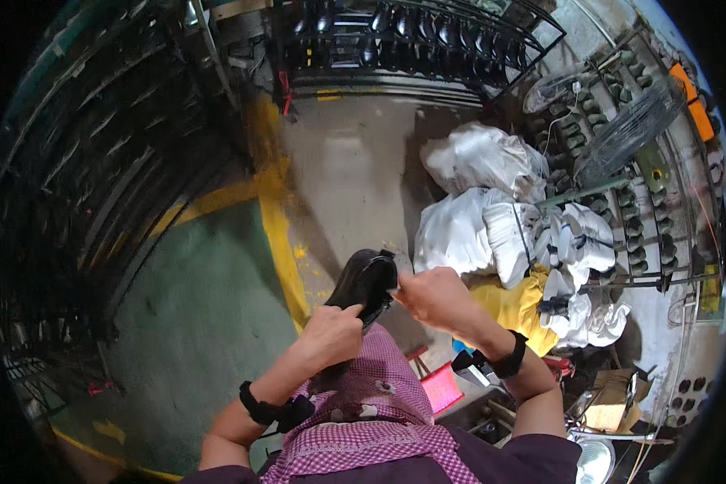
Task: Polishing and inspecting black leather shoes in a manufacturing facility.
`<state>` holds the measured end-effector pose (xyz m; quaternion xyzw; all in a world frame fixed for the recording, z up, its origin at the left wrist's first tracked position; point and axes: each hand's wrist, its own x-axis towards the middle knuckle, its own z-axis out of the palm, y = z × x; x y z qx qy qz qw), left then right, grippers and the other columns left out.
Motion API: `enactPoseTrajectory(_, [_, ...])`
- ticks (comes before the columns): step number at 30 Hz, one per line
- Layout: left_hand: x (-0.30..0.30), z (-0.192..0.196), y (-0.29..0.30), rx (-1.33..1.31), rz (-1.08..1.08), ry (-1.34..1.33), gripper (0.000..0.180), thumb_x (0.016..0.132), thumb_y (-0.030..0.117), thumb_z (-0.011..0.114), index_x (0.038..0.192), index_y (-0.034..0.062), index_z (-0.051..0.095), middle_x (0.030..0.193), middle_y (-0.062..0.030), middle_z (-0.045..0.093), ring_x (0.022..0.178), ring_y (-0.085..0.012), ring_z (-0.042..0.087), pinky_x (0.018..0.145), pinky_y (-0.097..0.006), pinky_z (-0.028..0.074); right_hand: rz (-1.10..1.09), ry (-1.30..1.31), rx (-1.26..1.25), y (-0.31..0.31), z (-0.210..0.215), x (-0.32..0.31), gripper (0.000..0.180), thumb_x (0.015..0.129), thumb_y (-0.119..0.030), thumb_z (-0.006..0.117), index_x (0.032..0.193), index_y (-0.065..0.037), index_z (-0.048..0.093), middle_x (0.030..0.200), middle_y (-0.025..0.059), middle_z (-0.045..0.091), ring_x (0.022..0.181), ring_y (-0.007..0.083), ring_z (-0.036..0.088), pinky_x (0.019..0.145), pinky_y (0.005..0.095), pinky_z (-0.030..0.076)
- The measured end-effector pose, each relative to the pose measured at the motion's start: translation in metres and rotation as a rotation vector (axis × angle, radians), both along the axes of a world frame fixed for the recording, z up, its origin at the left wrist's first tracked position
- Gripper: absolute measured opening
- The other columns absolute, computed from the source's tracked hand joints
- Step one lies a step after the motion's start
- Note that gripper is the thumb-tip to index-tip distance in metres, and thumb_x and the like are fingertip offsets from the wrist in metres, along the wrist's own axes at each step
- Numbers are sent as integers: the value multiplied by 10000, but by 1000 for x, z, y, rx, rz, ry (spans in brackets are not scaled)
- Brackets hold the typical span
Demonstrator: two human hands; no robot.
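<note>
A black, glossy shoe (348,284) is held over my lap, with its dark opening toward my right hand. My left hand (329,337) grips the near left side of the shoe, the index finger reaching across the rim of the opening. Close against the shoe's right edge, my right hand (437,300) is closed with fingers pinched. A small pale glint shows at its fingertips; what they hold is too small to make out. Beneath the shoe lies my pink checked apron (355,440). Dark bands circle both wrists.
White sacks (460,230) and a yellow sack (500,305) are piled at the right. A rack of black shoes (411,36) stands ahead. Dark metal racks (121,153) line the left. A cardboard box (609,401) and a pink-red item (441,389) sit at the lower right.
</note>
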<state>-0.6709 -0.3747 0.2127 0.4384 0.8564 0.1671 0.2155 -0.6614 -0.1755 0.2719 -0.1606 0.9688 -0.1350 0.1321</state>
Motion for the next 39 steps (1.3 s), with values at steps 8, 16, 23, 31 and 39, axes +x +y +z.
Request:
enactPoseTrajectory(8, [-123, -15, 35, 377, 391, -128, 209, 715, 159, 617, 779, -40, 613, 1006, -133, 603, 799, -288, 608, 663, -345, 482, -799, 13, -728, 84, -80, -70, 414, 754, -279, 698, 1039, -18, 550, 614, 39, 521, 545, 81, 465, 489, 233, 380])
enactPoseTrajectory(16, [-260, -18, 118, 692, 866, -467, 180, 754, 114, 609, 698, -56, 592, 722, -50, 537, 609, -121, 515, 549, -268, 400, -541, -59, -777, 126, -102, -150, 713, 676, -350, 739, 1231, -21, 435, 1103, 190, 564, 1040, 288, 552, 863, 345, 437])
enactPoseTrajectory(23, [-336, -4, 172, 771, 892, -515, 169, 772, 55, 600, 907, -47, 612, 970, -66, 551, 710, -113, 534, 624, -231, 454, -677, -308, -1049, 175, -122, -256, 815, 645, -309, 775, 1283, 1, 374, 1089, 167, 572, 993, 245, 564, 864, 310, 438])
enactPoseTrajectory(31, [-444, -57, 143, 912, 1030, -536, 374, 844, 31, 519, 1213, 30, 462, 1181, -71, 525, 732, -103, 583, 619, -225, 479, -985, -284, -1519, 202, -194, -402, 459, 752, -64, 674, 1166, 31, 499, 1019, 65, 606, 867, 132, 586, 789, 256, 470])
enactPoseTrajectory(39, [-434, -226, 53, 458, 1766, -1049, 313, 878, 134, 454, 1153, -10, 492, 998, -97, 617, 600, -157, 585, 493, -234, 454, -996, 113, -1241, 230, -237, -644, 324, 726, -111, 686, 1007, 10, 581, 903, 20, 611, 813, 98, 550, 745, 227, 425])
